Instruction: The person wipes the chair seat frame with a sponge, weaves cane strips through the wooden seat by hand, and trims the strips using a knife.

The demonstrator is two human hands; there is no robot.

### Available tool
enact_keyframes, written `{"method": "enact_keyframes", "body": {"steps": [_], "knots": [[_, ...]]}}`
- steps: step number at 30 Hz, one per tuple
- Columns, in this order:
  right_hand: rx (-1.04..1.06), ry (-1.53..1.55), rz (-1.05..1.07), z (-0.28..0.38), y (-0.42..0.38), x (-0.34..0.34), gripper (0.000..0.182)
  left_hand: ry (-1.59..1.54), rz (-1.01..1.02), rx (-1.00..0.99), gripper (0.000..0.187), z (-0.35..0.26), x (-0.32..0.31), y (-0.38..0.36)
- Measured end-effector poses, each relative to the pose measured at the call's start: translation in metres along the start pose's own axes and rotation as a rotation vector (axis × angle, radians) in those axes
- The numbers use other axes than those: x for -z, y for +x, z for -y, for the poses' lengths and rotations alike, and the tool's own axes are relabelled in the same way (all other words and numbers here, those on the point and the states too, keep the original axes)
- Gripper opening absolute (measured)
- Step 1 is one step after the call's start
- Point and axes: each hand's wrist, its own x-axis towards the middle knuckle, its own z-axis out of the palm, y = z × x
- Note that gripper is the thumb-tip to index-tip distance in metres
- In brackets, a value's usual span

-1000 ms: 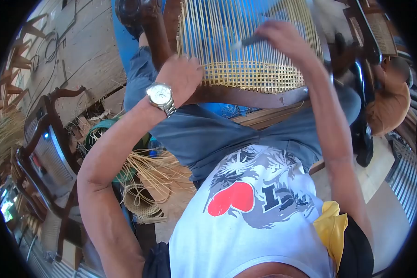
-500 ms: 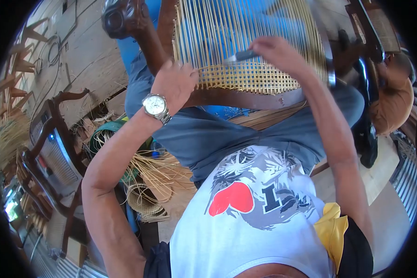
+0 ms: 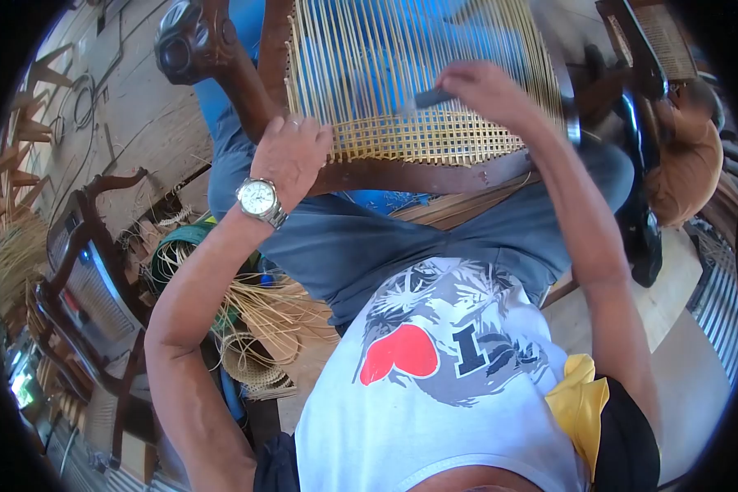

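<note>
Farthest to the left of the left hand's grip lies a loose bundle of pale straw-coloured cane strands (image 3: 275, 316) on the floor, beside a dark carved wooden chair frame (image 3: 82, 271) lying apart from the work.

The left hand (image 3: 291, 156), with a silver wristwatch (image 3: 258, 199) on its wrist, is clenched over the near-left corner of the dark brown wooden chair seat frame (image 3: 402, 174), which rests across the person's lap on the grey-blue trousers (image 3: 361, 242). That rail looks stiff and fairly heavy, and it seems the sound place to take hold, since it bears load without giving.

Just right of that grip stretches the yellow cane panel (image 3: 418, 74) strung in the frame: tightly woven mesh along the near edge, open parallel strands beyond. The strands look light, thin and springy, smooth enough to slip under fingers, and likely to kink or snap if pressed hard or pulled sideways, so the panel is better handled by its frame than by the weave.

Further right, the right hand (image 3: 480, 90) is closed on a small dark-handled tool (image 3: 430, 98), whose pale tip appears to meet the strands just above the woven band, though motion blur makes the contact uncertain.
</note>
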Motion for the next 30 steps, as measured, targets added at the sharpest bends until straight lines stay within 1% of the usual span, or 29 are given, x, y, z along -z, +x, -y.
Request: {"method": "enact_keyframes", "body": {"steps": [3,4,7,8,11,12,15,16,19,20,23,24,26,27,28,30], "knots": [[-0.046,0.303,-0.39,-0.012,0.007,0.011,0.029,-0.03,-0.021,0.013,0.034,-0.001,-0.001,-0.001],[-0.024,0.222,-0.506,-0.011,0.003,0.0,0.029,-0.034,-0.037,0.007,0.034,0.0,-0.003,-0.002],[-0.106,0.026,0.082,-0.014,-0.012,0.012,0.033,-0.039,-0.078,-0.013,0.033,0.002,-0.002,-0.001],[-0.08,0.027,-0.023,-0.017,-0.008,0.019,0.032,-0.042,-0.087,-0.018,0.033,0.001,-0.003,-0.001],[-0.015,0.019,-0.419,-0.024,-0.004,0.004,0.031,-0.022,-0.053,0.007,0.032,-0.001,-0.003,0.0],[0.116,-0.046,-0.145,-0.04,-0.008,0.003,0.031,-0.023,-0.062,-0.001,0.032,0.0,-0.003,-0.001],[-0.046,0.075,-0.201,-0.047,0.002,0.026,0.032,-0.035,-0.076,-0.001,0.031,-0.001,-0.006,0.0],[-0.075,0.1,-0.428,-0.022,-0.009,0.03,0.032,-0.038,-0.064,0.007,0.031,-0.001,-0.005,0.0],[0.052,-0.099,-0.015,-0.031,-0.018,0.024,0.033,-0.036,-0.044,0.004,0.031,0.001,-0.004,0.0],[0.071,-0.081,-0.017,-0.034,-0.02,0.021,0.033,-0.036,-0.043,0.001,0.031,0.001,-0.004,0.001],[-0.157,0.126,-0.362,-0.019,-0.025,0.03,0.033,-0.037,-0.059,0.006,0.03,0.001,-0.007,-0.001],[-0.083,-0.008,-0.315,-0.018,-0.029,0.029,0.032,-0.036,-0.061,0.005,0.03,0.001,-0.007,-0.002],[0.08,-0.015,-0.238,-0.043,-0.03,0.025,0.032,-0.033,-0.072,0.001,0.03,0.001,-0.006,-0.001],[0.163,-0.023,-0.198,-0.039,-0.031,0.027,0.032,-0.039,-0.075,-0.004,0.031,0.002,-0.005,0.001],[-0.065,-0.026,-0.284,-0.024,-0.034,0.038,0.032,-0.047,-0.074,-0.002,0.031,0.001,-0.005,0.001],[0.03,-0.071,-0.162,-0.03,-0.035,0.037,0.032,-0.058,-0.067,0.0,0.031,0.001,-0.004,-0.003]]}}
